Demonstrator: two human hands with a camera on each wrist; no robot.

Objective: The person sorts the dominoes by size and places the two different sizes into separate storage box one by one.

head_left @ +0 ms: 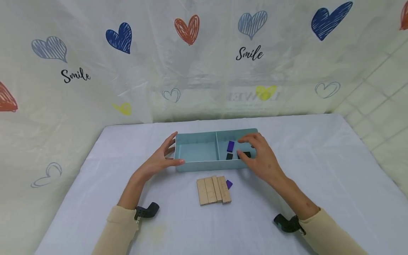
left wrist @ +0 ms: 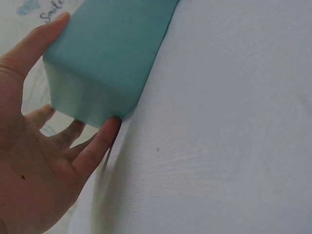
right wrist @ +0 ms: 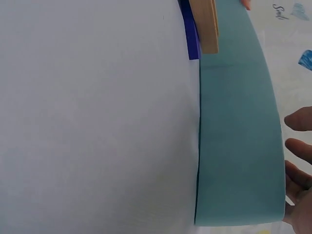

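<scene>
1. While the blue tray (head_left: 204,165) sits on the white cloth (head_left: 191,230), the left hand (head_left: 156,161) spreads, unclenched, against its left end, presumably steadying it.
2. Over the right compartment's black block (head_left: 246,154), the right hand (head_left: 259,159) gapes, gripping nothing visible; walls limit sideways travel, the open top allows lifting.
3. Wooden blocks (head_left: 213,190) lie side by side before the near wall.

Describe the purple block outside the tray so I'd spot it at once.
On the white-covered table sits a long, pale blue tray with two compartments. Just in front of it, on the person's side, is a row of wooden blocks. The purple block peeks out at the row's right end, unlike the other purple block, which lies inside the tray.
</scene>
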